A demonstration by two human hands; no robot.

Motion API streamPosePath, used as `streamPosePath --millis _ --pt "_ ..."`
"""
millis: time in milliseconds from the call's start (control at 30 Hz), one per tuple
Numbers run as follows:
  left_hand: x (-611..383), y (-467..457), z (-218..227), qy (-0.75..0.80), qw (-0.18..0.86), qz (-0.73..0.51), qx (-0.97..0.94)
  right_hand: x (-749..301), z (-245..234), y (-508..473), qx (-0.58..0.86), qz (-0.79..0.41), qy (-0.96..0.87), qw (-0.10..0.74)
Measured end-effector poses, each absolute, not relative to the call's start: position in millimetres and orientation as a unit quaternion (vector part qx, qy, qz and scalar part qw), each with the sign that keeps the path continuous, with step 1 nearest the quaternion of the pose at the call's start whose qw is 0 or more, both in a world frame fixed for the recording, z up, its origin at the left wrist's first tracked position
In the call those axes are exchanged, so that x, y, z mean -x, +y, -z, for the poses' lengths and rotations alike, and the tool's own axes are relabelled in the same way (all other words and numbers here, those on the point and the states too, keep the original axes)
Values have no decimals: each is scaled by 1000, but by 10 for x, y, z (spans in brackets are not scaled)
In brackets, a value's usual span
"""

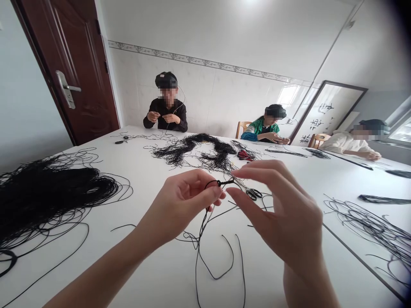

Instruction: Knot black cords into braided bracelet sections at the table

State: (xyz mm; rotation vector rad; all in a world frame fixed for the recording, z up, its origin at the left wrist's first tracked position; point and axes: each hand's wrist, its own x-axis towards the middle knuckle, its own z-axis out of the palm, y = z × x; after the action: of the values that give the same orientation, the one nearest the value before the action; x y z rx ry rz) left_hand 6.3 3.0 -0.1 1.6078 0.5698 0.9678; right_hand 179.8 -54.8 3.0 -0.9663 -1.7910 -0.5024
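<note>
Left hand (pixel 183 203) and right hand (pixel 282 216) pinch knotted black cord (pixel 221 183) beside scissors (pixel 253 193), tangled heaps (pixel 48 188) nearby.

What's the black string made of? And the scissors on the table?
The black cord looks like thin synthetic cord, maybe nylon, with a smooth, slightly shiny finish, because it curves in springy loops. I can't be sure. The scissors seem to have black plastic handles and shiny metal blades.

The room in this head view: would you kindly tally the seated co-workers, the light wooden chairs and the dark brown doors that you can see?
Seated co-workers: 3
Light wooden chairs: 2
Dark brown panelled door: 1
Total: 6
</note>
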Motion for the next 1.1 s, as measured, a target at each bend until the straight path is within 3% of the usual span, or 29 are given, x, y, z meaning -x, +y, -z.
streamPosePath --millis 233,500,800,900,1100 --pt "-97 7 42 247 568 -469 -630 -1684 44 -536 433 180 -746 472" --pt "-92 9 87 231 556 -483 -635 -1589 147 -406 436 51 -724 532" --pt "-76 22 42 223 537 -488 -651 -1610 129 -459 421 -21 -757 499" --pt "-70 16 35 243 446 -514 -691 -1703 78 -447 419 -21 -748 514" --pt "-78 0 90 175 67 -578 -794 -1786 34 -342 397 -118 -679 606"
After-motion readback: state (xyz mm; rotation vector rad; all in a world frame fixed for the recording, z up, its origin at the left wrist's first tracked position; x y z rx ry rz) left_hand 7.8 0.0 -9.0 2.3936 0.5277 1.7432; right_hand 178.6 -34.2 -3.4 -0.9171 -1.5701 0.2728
